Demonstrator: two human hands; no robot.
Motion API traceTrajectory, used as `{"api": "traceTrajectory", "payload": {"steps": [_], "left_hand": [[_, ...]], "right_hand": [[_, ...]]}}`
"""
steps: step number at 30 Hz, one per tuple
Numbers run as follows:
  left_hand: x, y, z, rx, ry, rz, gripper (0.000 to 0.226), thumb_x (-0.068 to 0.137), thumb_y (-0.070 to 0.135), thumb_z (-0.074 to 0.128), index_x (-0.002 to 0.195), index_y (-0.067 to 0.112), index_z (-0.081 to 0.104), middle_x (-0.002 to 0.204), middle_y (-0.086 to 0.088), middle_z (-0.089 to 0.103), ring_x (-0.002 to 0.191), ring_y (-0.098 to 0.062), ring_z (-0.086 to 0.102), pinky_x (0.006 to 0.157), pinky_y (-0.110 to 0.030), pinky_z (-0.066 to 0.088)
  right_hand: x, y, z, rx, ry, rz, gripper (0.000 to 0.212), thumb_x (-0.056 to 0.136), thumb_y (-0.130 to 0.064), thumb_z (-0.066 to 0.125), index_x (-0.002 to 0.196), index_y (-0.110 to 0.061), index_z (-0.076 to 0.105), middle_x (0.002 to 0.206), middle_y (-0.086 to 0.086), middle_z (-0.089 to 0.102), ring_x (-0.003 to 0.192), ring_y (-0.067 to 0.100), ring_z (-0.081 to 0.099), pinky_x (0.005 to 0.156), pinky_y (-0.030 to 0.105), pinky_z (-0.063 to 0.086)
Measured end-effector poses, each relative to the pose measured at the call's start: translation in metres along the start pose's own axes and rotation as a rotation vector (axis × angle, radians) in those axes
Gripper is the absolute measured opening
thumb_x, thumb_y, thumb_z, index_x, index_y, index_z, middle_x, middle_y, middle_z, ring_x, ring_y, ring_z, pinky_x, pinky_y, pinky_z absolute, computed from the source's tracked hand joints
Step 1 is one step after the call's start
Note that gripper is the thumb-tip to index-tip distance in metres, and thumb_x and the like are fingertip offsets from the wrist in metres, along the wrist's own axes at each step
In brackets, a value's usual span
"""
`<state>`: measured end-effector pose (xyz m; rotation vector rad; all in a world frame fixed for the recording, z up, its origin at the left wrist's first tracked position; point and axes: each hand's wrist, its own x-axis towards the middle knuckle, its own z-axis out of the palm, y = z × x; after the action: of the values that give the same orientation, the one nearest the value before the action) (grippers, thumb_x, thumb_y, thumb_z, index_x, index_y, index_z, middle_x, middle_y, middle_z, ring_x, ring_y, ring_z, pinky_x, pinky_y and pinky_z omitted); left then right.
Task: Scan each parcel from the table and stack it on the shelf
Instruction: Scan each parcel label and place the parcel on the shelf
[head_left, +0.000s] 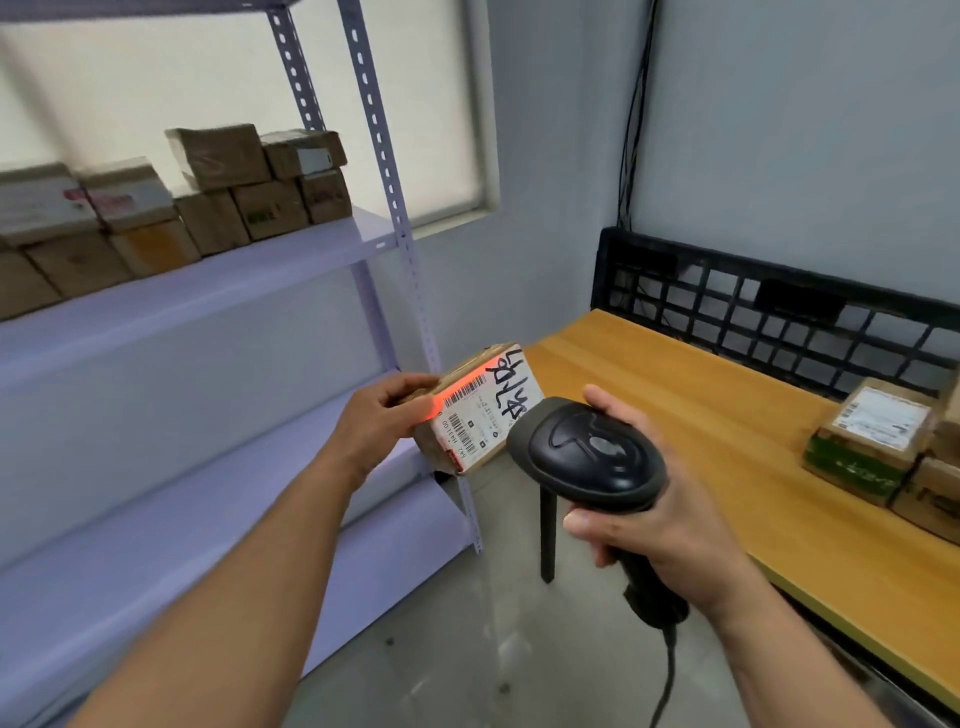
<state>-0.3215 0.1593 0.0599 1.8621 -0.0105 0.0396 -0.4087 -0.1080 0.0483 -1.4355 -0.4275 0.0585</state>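
Step in hand: scan. The left hand (379, 421) grasps the parcel (480, 415) in the air, its fingers (410, 385) curled over the near edge and the label (501, 397) facing us. The right hand (660, 525) is clenched round the scanner (592, 457), whose head sits just right of the left fingers. The red beam (460, 391) crosses 1 barcode (470, 387) and reaches the left fingertips.

We judge that the fingertips should stay off the code, the parcel be held steady and the beam span the whole code before we turn to the shelf (208, 291). Other parcels (872, 441) sit on the counter (675, 395), well beyond the right fingers.
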Motion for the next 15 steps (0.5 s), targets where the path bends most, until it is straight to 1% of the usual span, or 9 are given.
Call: {"api": "traceTrajectory", "payload": {"steps": [3, 5, 6, 8, 11, 13, 15], "left_hand": [[-0.012, -0.005, -0.012, -0.012, 0.038, -0.011, 0.022, 0.074, 0.021, 0.071, 0.095, 0.026, 0.070, 0.090, 0.004, 0.075, 0.081, -0.009, 0.067, 0.068, -0.020, 0.056], [-0.019, -0.008, -0.021, -0.036, 0.066, -0.014, 0.021, 0.077, 0.016, 0.073, 0.095, 0.026, 0.070, 0.087, 0.006, 0.075, 0.081, -0.009, 0.067, 0.068, -0.020, 0.056], [-0.023, -0.010, -0.026, -0.049, 0.081, -0.016, 0.025, 0.072, 0.019, 0.073, 0.096, 0.026, 0.070, 0.087, 0.006, 0.075, 0.081, -0.009, 0.067, 0.068, -0.020, 0.055], [-0.031, -0.013, -0.037, -0.060, 0.109, -0.025, 0.035, 0.063, 0.029, 0.071, 0.098, 0.026, 0.070, 0.091, 0.005, 0.075, 0.084, -0.011, 0.068, 0.071, -0.023, 0.056], [-0.043, -0.019, -0.059, -0.094, 0.155, -0.019, 0.054, 0.050, 0.042, 0.071, 0.102, 0.029, 0.068, 0.101, 0.001, 0.073, 0.094, -0.017, 0.069, 0.081, -0.032, 0.058], [-0.051, -0.022, -0.076, -0.131, 0.190, -0.004, 0.056, 0.049, 0.040, 0.070, 0.105, 0.033, 0.065, 0.111, -0.002, 0.068, 0.101, -0.022, 0.066, 0.085, -0.036, 0.057], [-0.060, -0.026, -0.095, -0.192, 0.233, 0.008, 0.052, 0.058, 0.028, 0.068, 0.109, 0.034, 0.061, 0.118, -0.008, 0.062, 0.107, -0.026, 0.064, 0.082, -0.034, 0.058]], "right_hand": [[0.000, 0.005, 0.010, 0.031, -0.021, 0.011, 0.091, 0.052, -0.017, 0.088, 0.128, -0.053, 0.054, 0.113, 0.000, 0.068, 0.060, 0.018, 0.063, 0.045, 0.035, 0.050], [0.001, 0.007, 0.017, 0.040, -0.033, 0.022, 0.090, 0.052, -0.016, 0.088, 0.127, -0.053, 0.055, 0.111, 0.003, 0.068, 0.058, 0.020, 0.062, 0.045, 0.035, 0.050], [0.002, 0.007, 0.022, 0.044, -0.039, 0.028, 0.090, 0.052, -0.016, 0.088, 0.127, -0.053, 0.055, 0.111, 0.004, 0.068, 0.057, 0.021, 0.061, 0.045, 0.034, 0.050], [0.005, 0.007, 0.033, 0.048, -0.060, 0.040, 0.089, 0.051, -0.018, 0.088, 0.125, -0.054, 0.056, 0.111, 0.006, 0.068, 0.055, 0.021, 0.059, 0.045, 0.033, 0.049], [0.009, 0.004, 0.054, 0.044, -0.085, 0.037, 0.089, 0.052, -0.016, 0.089, 0.124, -0.056, 0.056, 0.107, 0.011, 0.068, 0.052, 0.022, 0.058, 0.044, 0.031, 0.048], [0.012, 0.003, 0.071, 0.022, -0.080, 0.030, 0.090, 0.056, -0.008, 0.088, 0.124, -0.057, 0.055, 0.106, 0.011, 0.068, 0.055, 0.025, 0.060, 0.044, 0.031, 0.049], [0.016, 0.001, 0.091, -0.020, -0.079, 0.018, 0.091, 0.058, -0.005, 0.085, 0.126, -0.056, 0.054, 0.113, 0.005, 0.067, 0.061, 0.026, 0.062, 0.047, 0.033, 0.052]]}}
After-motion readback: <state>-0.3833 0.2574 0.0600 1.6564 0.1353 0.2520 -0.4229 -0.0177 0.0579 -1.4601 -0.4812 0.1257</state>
